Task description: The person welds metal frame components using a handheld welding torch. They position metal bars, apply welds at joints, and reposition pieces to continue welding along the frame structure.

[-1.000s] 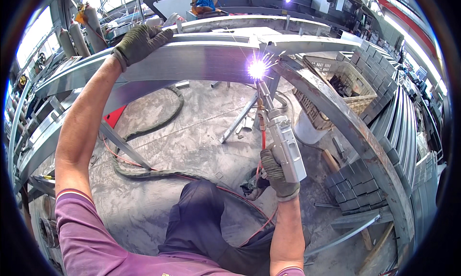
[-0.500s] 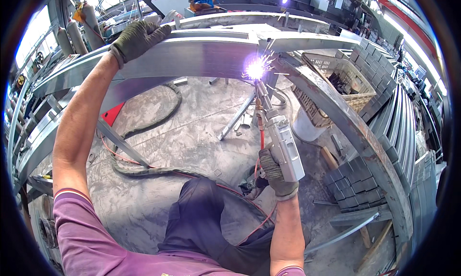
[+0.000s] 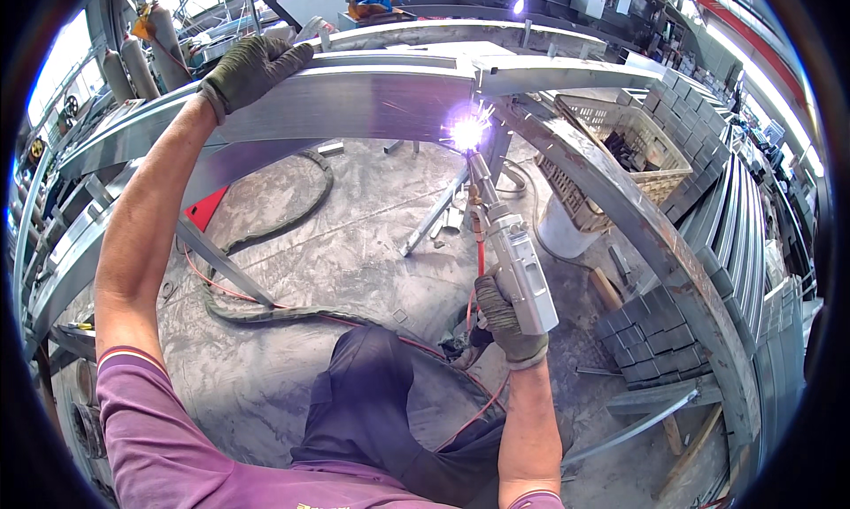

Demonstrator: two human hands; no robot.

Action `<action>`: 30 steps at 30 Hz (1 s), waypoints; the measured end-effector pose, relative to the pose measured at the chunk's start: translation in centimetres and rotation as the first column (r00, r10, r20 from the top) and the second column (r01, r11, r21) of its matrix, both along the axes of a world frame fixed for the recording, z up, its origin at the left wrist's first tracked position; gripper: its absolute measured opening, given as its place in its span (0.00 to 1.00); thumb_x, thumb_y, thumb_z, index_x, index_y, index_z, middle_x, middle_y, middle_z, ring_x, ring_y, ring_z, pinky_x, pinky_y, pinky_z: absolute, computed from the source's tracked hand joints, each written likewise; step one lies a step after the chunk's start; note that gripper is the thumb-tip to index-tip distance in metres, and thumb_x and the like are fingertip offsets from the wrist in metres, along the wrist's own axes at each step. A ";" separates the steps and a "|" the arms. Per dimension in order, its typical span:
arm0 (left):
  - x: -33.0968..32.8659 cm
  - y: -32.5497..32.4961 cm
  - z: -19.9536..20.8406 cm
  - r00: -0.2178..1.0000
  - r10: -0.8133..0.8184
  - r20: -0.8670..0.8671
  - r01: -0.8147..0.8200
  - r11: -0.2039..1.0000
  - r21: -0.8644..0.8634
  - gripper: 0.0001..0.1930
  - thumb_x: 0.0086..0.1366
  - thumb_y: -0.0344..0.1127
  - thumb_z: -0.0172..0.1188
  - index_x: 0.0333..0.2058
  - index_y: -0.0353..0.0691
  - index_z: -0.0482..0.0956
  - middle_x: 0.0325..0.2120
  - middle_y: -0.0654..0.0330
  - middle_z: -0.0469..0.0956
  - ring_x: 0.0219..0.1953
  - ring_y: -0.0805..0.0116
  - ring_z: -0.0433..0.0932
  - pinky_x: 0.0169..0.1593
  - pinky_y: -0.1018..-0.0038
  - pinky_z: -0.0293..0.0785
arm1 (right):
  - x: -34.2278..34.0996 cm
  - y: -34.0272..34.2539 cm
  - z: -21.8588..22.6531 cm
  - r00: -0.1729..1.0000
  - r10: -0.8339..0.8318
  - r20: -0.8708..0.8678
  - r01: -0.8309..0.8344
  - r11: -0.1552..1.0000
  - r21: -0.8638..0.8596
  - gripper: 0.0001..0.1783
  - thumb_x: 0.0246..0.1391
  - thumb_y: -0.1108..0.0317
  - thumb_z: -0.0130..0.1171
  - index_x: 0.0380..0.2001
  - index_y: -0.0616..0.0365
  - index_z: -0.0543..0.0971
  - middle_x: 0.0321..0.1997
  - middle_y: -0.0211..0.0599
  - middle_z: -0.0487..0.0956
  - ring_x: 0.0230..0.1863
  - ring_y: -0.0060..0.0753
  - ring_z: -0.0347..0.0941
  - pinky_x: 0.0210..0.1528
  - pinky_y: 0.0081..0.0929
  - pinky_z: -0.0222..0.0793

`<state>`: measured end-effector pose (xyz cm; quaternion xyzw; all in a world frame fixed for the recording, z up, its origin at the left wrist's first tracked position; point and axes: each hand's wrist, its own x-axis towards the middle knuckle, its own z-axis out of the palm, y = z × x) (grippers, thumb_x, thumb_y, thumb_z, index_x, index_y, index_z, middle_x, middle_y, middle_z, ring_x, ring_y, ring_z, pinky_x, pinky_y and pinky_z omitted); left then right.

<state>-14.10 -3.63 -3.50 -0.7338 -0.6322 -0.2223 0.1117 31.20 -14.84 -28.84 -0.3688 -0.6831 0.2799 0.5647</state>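
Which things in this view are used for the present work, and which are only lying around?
In use:
- welding torch, in the right hand
- wide metal beam, under the left hand

Apparently just lying about:
- plastic crate
- red triangular piece
- stacked metal pieces

Two hands (image 3: 250, 75) (image 3: 511, 321), one torch (image 3: 523, 268), perhaps three cylinders (image 3: 139, 68)

A wide workshop with a grey concrete floor (image 3: 257, 358), pale and scuffed, a thin straight line running across it near the middle of the frame. Bright daylight comes through tall windows (image 3: 62, 88) at the upper left, near a row of upright gas cylinders (image 3: 168, 57). At the upper right, a red overhead beam (image 3: 753, 35) slants beside a strip of white lights (image 3: 753, 69). Stacked grey metal tubing (image 3: 660, 336) fills the right side, near a beige plastic crate (image 3: 664, 190).
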 end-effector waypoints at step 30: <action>-0.2 0.3 0.0 1.000 -0.001 0.004 0.001 0.999 -0.036 0.22 0.79 0.52 0.62 0.47 0.36 0.91 0.30 0.57 0.89 0.31 0.77 0.80 0.38 0.68 0.78 | 0.1 -1.0 0.8 0.999 0.028 -0.040 -0.030 0.998 -0.051 0.06 0.58 0.74 0.73 0.37 0.58 0.85 0.25 0.32 0.82 0.26 0.29 0.81 0.31 0.30 0.76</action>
